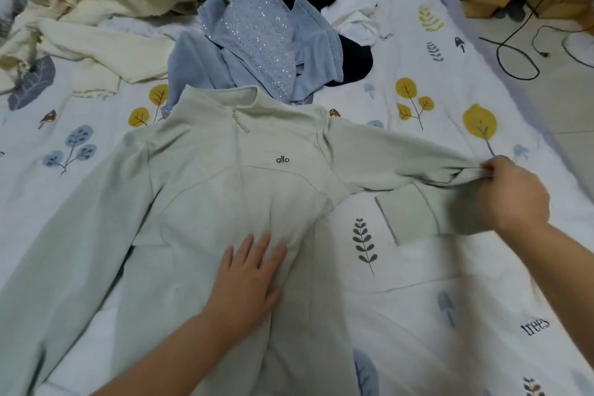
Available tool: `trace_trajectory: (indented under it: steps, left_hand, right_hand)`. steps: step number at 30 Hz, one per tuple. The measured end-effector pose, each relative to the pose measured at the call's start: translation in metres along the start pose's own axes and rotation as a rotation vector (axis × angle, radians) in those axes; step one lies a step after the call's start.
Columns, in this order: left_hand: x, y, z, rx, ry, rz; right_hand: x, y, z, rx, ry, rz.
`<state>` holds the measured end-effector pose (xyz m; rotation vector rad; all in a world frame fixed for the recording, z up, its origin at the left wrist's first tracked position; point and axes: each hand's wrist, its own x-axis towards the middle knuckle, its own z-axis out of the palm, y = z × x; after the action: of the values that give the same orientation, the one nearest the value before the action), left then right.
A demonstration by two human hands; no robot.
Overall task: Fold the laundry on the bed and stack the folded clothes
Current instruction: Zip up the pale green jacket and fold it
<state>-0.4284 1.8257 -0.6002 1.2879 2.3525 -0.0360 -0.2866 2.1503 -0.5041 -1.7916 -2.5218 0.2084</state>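
Jacket (205,202) spread face up mid-bed (418,315), unfolded pile (257,35) beyond. Left hand (247,280) flat, fingers straight, pressing the front to anchor it. Right hand (511,193) pinching the sleeve (395,154) end, drawn sideways, likely to straighten it for folding.
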Motion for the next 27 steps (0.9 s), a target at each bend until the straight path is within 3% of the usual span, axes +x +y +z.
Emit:
trace_trajectory:
  steps: [3, 6, 9, 11, 13, 15, 18, 20, 25, 27]
  left_hand:
    - [0.001, -0.001, 0.002, -0.024, 0.011, -0.024]
    - [-0.009, -0.002, -0.005, -0.126, 0.059, -0.036]
    - [-0.028, -0.007, -0.014, -0.202, 0.298, -0.102]
    - [-0.043, -0.019, -0.013, -0.208, 0.477, -0.250]
    - [-0.061, -0.031, -0.008, -0.230, 0.532, -0.530]
    - [-0.079, -0.042, 0.000, -0.327, 0.508, -0.816]
    - [-0.100, -0.046, 0.010, -0.593, 0.219, -1.131]
    - [-0.108, -0.047, 0.021, -0.639, 0.162, -1.063]
    - [-0.129, -0.073, 0.016, -0.637, 0.473, -1.056]
    - [-0.139, -0.090, 0.017, -0.622, 0.437, -1.036]
  right_hand:
    - [-0.005, -0.003, 0.007, -0.062, -0.104, 0.012]
    - [-0.051, -0.016, 0.025, 0.020, -0.121, -0.150]
    - [-0.125, -0.029, 0.051, 0.089, -0.356, -0.273]
    - [-0.171, -0.038, 0.067, 0.120, -0.553, -0.229]
    - [-0.202, -0.042, 0.080, 0.122, -0.649, -0.192]
    - [-0.217, -0.044, 0.087, 0.097, -0.656, -0.187]
    - [-0.227, -0.049, 0.087, 0.136, -0.635, -0.206]
    - [-0.228, -0.052, 0.082, 0.175, -0.601, -0.189]
    - [-0.201, -0.024, 0.068, 0.241, -0.418, -0.036]
    - [-0.193, -0.008, 0.063, 0.267, -0.381, 0.041]
